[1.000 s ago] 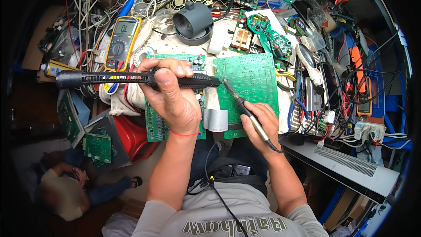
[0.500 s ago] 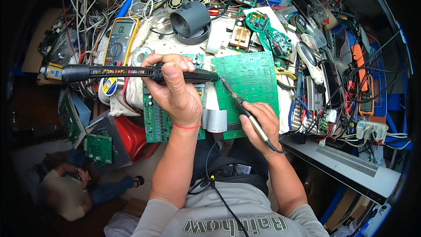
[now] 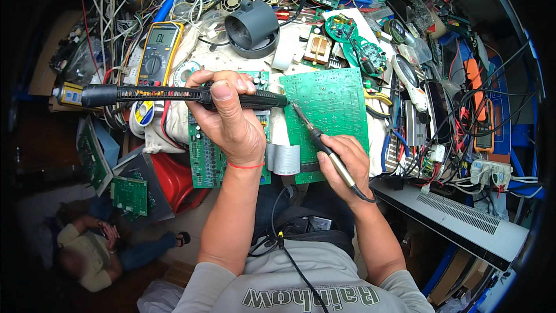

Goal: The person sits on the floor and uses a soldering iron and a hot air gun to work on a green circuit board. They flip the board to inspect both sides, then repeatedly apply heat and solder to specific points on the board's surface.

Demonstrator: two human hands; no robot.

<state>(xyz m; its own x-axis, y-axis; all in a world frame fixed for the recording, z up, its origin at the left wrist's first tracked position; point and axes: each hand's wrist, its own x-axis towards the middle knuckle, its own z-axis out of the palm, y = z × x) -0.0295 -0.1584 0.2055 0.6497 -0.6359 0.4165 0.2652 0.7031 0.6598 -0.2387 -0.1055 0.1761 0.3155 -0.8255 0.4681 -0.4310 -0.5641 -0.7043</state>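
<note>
My left hand [image 3: 231,119] is closed around a long black solder sucker [image 3: 156,95], its thumb lying along the top. The sucker's right end reaches the upper left of a green circuit board [image 3: 336,122], which lies solder side up. In my right hand [image 3: 347,165] is a soldering iron [image 3: 333,159], gripped like a pen. Its tip points at the board beside the sucker's end; whether it touches is too small to tell. A grey ribbon cable [image 3: 285,160] runs between this board and a second, populated board [image 3: 211,162], partly hidden under my left hand.
A yellow multimeter [image 3: 156,55] lies at the left, a grey cylindrical holder [image 3: 250,29] behind the boards. Round green boards [image 3: 362,52] and yellow-handled pliers [image 3: 377,103] are to the right. Tangled cables crowd the back. A person [image 3: 90,252] sits on the lower left.
The solder sucker and my left hand have shifted very slightly. My right hand and the iron stay almost where they were. The seated person has leaned a little.
</note>
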